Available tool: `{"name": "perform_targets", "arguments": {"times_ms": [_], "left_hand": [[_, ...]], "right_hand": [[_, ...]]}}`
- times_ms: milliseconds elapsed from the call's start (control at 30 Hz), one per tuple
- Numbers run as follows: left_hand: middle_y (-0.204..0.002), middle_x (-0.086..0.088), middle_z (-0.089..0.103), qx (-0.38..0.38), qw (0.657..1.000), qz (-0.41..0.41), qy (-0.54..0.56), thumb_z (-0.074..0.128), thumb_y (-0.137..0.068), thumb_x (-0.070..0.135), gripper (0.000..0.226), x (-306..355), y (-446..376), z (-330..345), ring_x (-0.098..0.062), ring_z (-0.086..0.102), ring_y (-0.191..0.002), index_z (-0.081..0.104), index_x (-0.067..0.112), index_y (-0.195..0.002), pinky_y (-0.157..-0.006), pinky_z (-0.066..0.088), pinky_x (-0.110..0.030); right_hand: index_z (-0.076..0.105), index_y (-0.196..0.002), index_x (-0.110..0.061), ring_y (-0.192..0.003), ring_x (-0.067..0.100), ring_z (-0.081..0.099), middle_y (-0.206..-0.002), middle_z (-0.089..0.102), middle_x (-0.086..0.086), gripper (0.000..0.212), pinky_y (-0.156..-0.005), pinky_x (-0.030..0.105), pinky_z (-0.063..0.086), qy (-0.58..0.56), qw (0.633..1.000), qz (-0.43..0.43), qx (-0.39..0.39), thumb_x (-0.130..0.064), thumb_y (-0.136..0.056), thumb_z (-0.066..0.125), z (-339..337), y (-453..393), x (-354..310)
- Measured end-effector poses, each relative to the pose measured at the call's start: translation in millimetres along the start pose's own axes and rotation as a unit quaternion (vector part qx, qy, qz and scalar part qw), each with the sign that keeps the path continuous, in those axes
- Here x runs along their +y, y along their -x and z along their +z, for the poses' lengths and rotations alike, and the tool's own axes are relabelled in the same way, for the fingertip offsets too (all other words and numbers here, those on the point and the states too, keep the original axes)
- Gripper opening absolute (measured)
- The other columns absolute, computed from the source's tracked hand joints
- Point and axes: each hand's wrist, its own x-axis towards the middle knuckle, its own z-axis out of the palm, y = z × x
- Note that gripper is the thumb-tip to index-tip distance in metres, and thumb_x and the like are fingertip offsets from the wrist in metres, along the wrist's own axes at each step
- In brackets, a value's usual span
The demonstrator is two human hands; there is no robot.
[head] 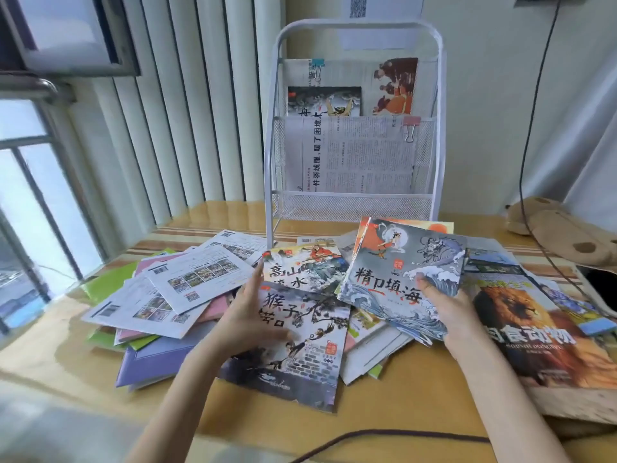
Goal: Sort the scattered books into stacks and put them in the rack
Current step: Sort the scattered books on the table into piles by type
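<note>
- Rack (354, 205): a few items already slotted in.
- Most books (187, 289) left scattered, unstacked.
- Right hand (447, 305) is closed around the wave-cover book (400, 279); left hand (247, 315) is spread flat against the monkey-cover book (300, 339), nothing gripped.

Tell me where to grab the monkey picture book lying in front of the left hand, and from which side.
Take the monkey book by its near bottom edge, coming from the person's side. That end juts out over bare table with nothing on it, while its top is tucked against the mountain book and the left hand covers its left edge.

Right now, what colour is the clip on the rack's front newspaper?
Pink binder clip, clearest in the head view.
</note>
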Motion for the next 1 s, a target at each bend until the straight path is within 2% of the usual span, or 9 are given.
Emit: {"name": "perform_targets", "arguments": {"times_ms": [167,300,400,500,567,733,833,900,1000], "left_hand": [[-0.142,-0.012,0.046,0.104,0.990,-0.079,0.055,0.091,-0.057,0.025,0.126,10.4,-16.1,5.6,-0.025,0.046,-0.125,0.007,0.027,-0.151,-0.100,0.043,-0.037],[-0.121,-0.016,0.060,0.149,0.967,-0.126,0.166,0.092,-0.054,0.024,0.112,19.4,-27.4,-3.5,-0.025,0.062,-0.099,0.029,0.015,-0.146,-0.085,0.052,-0.037],[-0.109,-0.022,0.067,0.154,0.960,-0.098,0.213,0.092,-0.044,0.042,0.096,25.8,-30.8,-9.3,-0.034,0.068,-0.092,0.055,0.006,-0.124,-0.084,0.055,-0.051],[-0.092,-0.027,0.071,0.162,0.948,-0.088,0.259,0.085,-0.063,0.036,0.056,32.6,-38.3,-6.6,-0.038,0.070,-0.081,0.062,-0.005,-0.094,-0.077,0.056,-0.056],[-0.086,-0.026,0.068,0.174,0.951,-0.094,0.238,0.074,-0.079,0.035,0.036,36.8,-46.0,-1.4,-0.031,0.066,-0.075,0.056,0.005,-0.086,-0.072,0.055,-0.046],[-0.083,-0.012,0.067,0.084,0.935,-0.128,0.321,0.050,-0.098,0.027,0.022,45.7,-55.8,27.1,-0.024,0.064,-0.068,0.055,0.007,-0.091,-0.063,0.052,-0.034],[-0.102,-0.012,0.070,-0.007,0.881,-0.146,0.451,0.035,-0.100,0.047,0.049,49.8,-54.1,40.6,-0.025,0.068,-0.086,0.057,0.007,-0.119,-0.072,0.053,-0.036],[-0.110,-0.015,0.069,-0.066,0.864,-0.125,0.483,0.027,-0.094,0.063,0.069,50.3,-49.0,42.6,-0.029,0.068,-0.097,0.059,0.010,-0.121,-0.080,0.054,-0.039],[-0.113,-0.022,0.066,-0.090,0.915,-0.081,0.386,0.069,-0.079,0.054,0.062,51.8,-43.1,51.2,-0.040,0.064,-0.104,0.054,0.010,-0.120,-0.091,0.051,-0.054]], "right_hand": [[0.048,-0.123,-0.018,-0.108,0.016,0.043,-0.113,0.049,-0.004,0.055,-0.102,0.039,0.034,-0.001,0.999,0.011,0.031,-0.035,-0.078,0.073,-0.9,0.8,-1.2],[0.056,-0.104,-0.029,-0.107,0.020,0.056,-0.113,0.060,-0.005,0.044,-0.098,0.043,0.045,-0.028,0.998,0.050,0.027,-0.043,-0.068,0.078,-1.9,6.6,-6.4],[0.064,-0.108,-0.027,-0.092,0.021,0.069,-0.102,0.071,0.000,0.048,-0.078,0.037,0.055,-0.074,0.993,0.088,-0.008,-0.049,-0.067,0.077,-4.8,8.6,-8.9],[0.067,-0.113,-0.027,-0.102,0.024,0.066,-0.110,0.070,0.001,0.062,-0.094,0.043,0.048,-0.090,0.991,0.096,-0.019,-0.060,-0.062,0.076,-10.0,3.7,-5.4],[0.064,-0.117,-0.026,-0.103,0.024,0.065,-0.110,0.070,0.002,0.063,-0.094,0.043,0.048,-0.106,0.991,0.082,-0.014,-0.060,-0.065,0.072,-11.8,4.0,-6.0],[0.063,-0.105,-0.018,-0.080,0.022,0.072,-0.091,0.074,0.006,0.040,-0.064,0.031,0.057,-0.097,0.987,0.066,-0.108,-0.047,-0.077,0.062,-5.9,17.2,-16.0],[0.061,-0.093,-0.019,-0.081,0.017,0.065,-0.085,0.070,-0.002,0.023,-0.063,0.026,0.045,0.008,0.997,0.020,-0.077,-0.034,-0.077,0.068,8.2,19.6,-9.5],[0.063,-0.089,-0.024,-0.091,0.013,0.062,-0.084,0.069,-0.013,0.016,-0.065,0.022,0.041,0.092,0.993,-0.039,-0.062,-0.030,-0.076,0.071,16.8,16.6,0.3],[0.054,-0.120,-0.017,-0.118,0.025,0.052,-0.121,0.060,-0.002,0.055,-0.089,0.035,0.042,0.251,0.966,-0.065,-0.020,-0.044,-0.075,0.072,19.5,5.3,17.4]]}}
